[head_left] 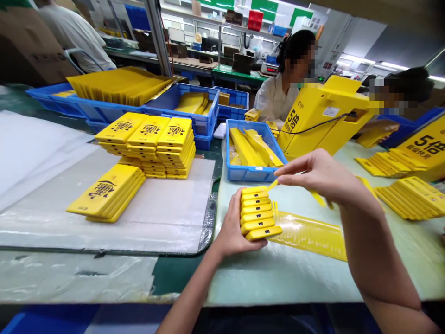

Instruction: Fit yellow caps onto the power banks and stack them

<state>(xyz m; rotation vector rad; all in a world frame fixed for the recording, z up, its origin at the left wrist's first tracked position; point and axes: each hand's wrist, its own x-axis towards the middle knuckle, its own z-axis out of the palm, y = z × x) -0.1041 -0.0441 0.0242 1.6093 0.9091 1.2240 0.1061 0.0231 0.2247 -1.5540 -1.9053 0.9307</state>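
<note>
My left hand [231, 234] is wrapped round a stack of several slim yellow power banks [257, 214], their ends with small dark ports facing me. Above the stack, my right hand [321, 178] pinches the end of a short yellow strip [273, 184] between thumb and fingertips. That strip reaches the top power bank; whether it is fixed there I cannot tell. Beneath and to the right of the stack, a long yellow plastic sheet [309, 235] lies flat on the table. Part of it is hidden behind my right forearm.
Stacked yellow power banks [170, 155] stand on a white mat [167, 222] at left. A blue bin [252, 174] with yellow strips sits ahead. Further blue bins [114, 110] hold yellow sheets. Co-workers sit behind a large yellow box [313, 118]; more yellow packs [412, 197] lie right.
</note>
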